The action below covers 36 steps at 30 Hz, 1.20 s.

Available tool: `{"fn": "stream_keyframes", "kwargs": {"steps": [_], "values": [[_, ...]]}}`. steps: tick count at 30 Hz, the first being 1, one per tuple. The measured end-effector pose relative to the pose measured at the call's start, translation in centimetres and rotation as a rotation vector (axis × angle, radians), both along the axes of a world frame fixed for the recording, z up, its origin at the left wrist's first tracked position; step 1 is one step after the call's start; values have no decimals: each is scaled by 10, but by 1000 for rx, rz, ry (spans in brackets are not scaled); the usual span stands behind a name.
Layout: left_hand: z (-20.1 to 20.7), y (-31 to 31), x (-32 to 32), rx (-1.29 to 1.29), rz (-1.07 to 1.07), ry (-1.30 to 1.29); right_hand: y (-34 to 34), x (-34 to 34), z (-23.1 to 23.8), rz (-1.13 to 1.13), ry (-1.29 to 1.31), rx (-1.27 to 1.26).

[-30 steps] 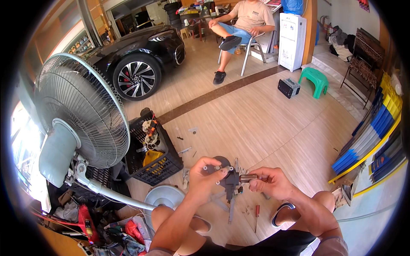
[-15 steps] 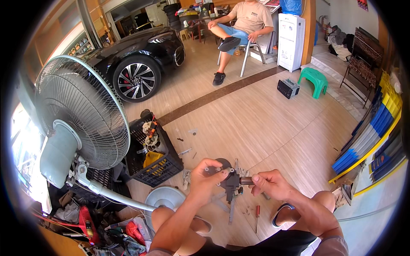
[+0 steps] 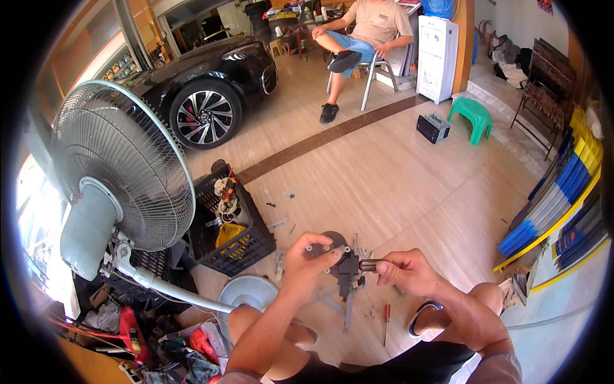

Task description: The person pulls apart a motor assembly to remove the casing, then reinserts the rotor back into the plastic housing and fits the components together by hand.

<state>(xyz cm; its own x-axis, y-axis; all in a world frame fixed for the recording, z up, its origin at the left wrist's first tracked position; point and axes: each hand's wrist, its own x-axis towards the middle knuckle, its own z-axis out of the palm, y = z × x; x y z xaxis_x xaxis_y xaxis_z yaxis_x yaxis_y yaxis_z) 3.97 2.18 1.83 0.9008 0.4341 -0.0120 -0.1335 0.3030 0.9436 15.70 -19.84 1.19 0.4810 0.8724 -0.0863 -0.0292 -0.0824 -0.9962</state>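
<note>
Above the floor between my knees, my left hand point(image 3: 307, 261) grips a black motor unit point(image 3: 347, 265) by its round, flat housing. Fingers lie over the disc, with the thumb across its face. From the right side of the unit's block sticks a shiny metal cylinder point(image 3: 368, 265). My right hand point(image 3: 401, 271) pinches the outer end of that cylinder between thumb and fingers. Whether the cylinder is fixed to the block, I cannot tell. Below the hands a screwdriver point(image 3: 387, 312) with a red handle lies on the floor, near small loose bits and a grey metal strip point(image 3: 347, 315).
Left of me stand a large fan point(image 3: 128, 173) and a black crate point(image 3: 252, 249) of parts. Ahead are a black car point(image 3: 204, 83), a seated person point(image 3: 377, 32), a car radio point(image 3: 433, 128) and a green stool point(image 3: 471, 115). Yellow and blue panels point(image 3: 537, 217) lean at right.
Both hands keep their holds on the motor unit and its cylinder. In the picture they sit slightly higher, and the background has shifted a little with the view.
</note>
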Motion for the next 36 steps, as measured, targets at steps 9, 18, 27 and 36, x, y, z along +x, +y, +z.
{"fn": "stream_keyframes", "kwargs": {"steps": [9, 18, 27, 36], "values": [[-2, 0, 3, -26, -2, -86, 5, -8, 7, -94, 126, 115], [-3, -1, 1, 1, -18, -70, -4, 8, -6, 85, -62, -91], [-4, 1, 5, 5, -11, -73, 4, -9, 5, -124, 8, 137], [-5, -5, 5, 44, 21, -36, 6, -11, 1, -178, -3, 167]]}}
